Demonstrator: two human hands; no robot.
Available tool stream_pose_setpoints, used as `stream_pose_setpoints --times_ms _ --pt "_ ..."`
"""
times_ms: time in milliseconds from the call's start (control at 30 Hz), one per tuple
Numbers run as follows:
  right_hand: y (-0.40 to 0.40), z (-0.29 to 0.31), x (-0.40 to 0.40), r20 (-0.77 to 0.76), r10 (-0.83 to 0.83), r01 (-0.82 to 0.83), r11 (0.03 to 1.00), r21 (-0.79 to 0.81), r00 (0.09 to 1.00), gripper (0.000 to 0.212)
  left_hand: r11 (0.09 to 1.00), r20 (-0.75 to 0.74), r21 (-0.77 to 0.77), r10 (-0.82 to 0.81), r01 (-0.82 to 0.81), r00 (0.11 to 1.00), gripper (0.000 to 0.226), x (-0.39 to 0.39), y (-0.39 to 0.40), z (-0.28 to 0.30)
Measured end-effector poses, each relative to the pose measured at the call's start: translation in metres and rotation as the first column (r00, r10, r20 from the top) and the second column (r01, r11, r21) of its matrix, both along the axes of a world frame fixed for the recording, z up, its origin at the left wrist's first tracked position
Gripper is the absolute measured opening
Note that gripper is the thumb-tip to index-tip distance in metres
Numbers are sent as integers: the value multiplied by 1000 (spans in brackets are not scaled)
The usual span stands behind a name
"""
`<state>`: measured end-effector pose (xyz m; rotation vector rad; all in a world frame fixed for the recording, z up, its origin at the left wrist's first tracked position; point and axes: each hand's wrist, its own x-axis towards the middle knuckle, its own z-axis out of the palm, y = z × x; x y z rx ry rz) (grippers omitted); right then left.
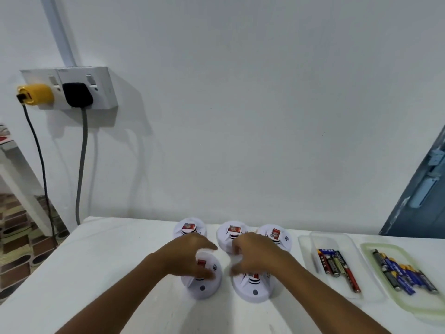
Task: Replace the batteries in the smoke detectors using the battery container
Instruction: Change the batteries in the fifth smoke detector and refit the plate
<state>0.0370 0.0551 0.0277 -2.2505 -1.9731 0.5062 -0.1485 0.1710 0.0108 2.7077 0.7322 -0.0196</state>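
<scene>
Five white round smoke detectors with red labels sit on the white table. Three stand at the back: left, middle, right. My left hand arches over the front left detector, thumb on its raised centre and fingers over its far rim. Above the front right detector hovers my right hand, fingers loosely curled and holding nothing; both hands are blurred. A clear battery container holds red and black batteries.
At the far right lies a green-rimmed tray with several blue and dark batteries. A wall socket with a yellow plug and a black plug hangs at the left, cables trailing down. A blue door stands at the right.
</scene>
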Motion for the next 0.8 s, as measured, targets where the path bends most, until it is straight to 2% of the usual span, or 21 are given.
stream_pose_setpoints --times_ms 67,133,467,633,733,800 --pt "-9 3 -4 112 64 -49 990 -129 992 65 998 -84 10 -60 61 995 75 1 -7 -5" --pt "-13 -3 -8 170 101 -73 984 -163 980 69 998 -96 -5 -69 69 993 77 0 -10 -10" --pt "-24 -12 0 93 55 -50 997 -62 994 67 1000 -130 -1 -20 20 991 79 1 -16 -7" --pt "-32 -19 2 53 52 -52 999 3 997 52 1000 -67 -19 19 -20 998 82 12 -22 5" --pt "-33 -20 4 35 56 -57 998 17 998 50 998 27 -40 47 -46 999 72 22 -25 14" --pt "-33 -16 8 -48 0 2 1000 31 999 52 996 113 -53 70 -65 991 61 31 -28 16"
